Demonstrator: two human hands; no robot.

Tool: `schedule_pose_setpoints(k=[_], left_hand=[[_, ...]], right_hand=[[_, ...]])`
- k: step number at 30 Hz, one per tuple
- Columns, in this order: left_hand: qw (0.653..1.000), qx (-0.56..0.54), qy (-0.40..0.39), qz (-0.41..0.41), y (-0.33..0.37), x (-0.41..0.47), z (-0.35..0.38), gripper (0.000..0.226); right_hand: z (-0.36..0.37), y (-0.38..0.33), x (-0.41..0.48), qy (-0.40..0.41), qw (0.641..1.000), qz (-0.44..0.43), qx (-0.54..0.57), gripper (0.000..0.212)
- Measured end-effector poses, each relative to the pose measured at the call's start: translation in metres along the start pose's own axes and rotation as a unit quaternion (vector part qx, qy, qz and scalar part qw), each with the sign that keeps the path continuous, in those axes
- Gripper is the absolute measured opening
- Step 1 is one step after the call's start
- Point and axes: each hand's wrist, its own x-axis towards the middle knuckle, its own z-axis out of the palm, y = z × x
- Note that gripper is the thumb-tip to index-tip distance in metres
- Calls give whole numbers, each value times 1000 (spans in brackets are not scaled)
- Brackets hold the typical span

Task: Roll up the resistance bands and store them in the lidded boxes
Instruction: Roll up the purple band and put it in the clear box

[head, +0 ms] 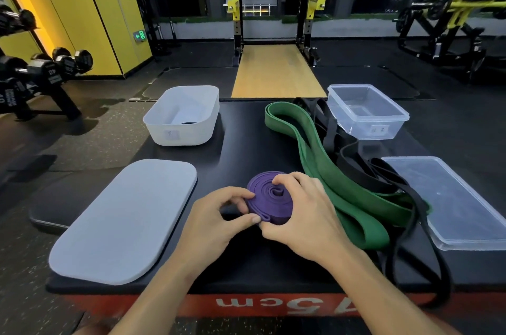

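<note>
Near the front of the black platform, curled fingers of the right hand and left hand pinch the coiled purple band; rolling looks finished, so next it needs carrying, unsprung, to the open white box.

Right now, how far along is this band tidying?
Early. The grey lid and clear lid are off. The purple band is coiled tight, gripped by the left hand and right hand, not yet boxed. The green band and black bands lie loose. The clear box is empty; the white box holds only something dark I can't identify.
</note>
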Motion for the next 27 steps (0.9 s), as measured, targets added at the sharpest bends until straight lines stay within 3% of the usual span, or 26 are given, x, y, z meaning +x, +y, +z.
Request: schedule_pose_setpoints(k=[4,8,10,19,27], left_hand=[[995,-89,29,37,13,20,11,35],[981,-184,31,43,26,48,34,61],[976,-214,30,35,31,66,45,62],[988,-151,-36,22,54,167,123,29],[989,-137,-63,4,61,255,199,28]], right_hand=[[-27,1,18,29,1000,-2,-1,81],[-63,14,38,39,999,-4,-9,77],[-81,28,46,40,999,8,-5,76],[-151,128,101,68,994,79,-18,69],[-172,200,164,64,990,122,-32,63]])
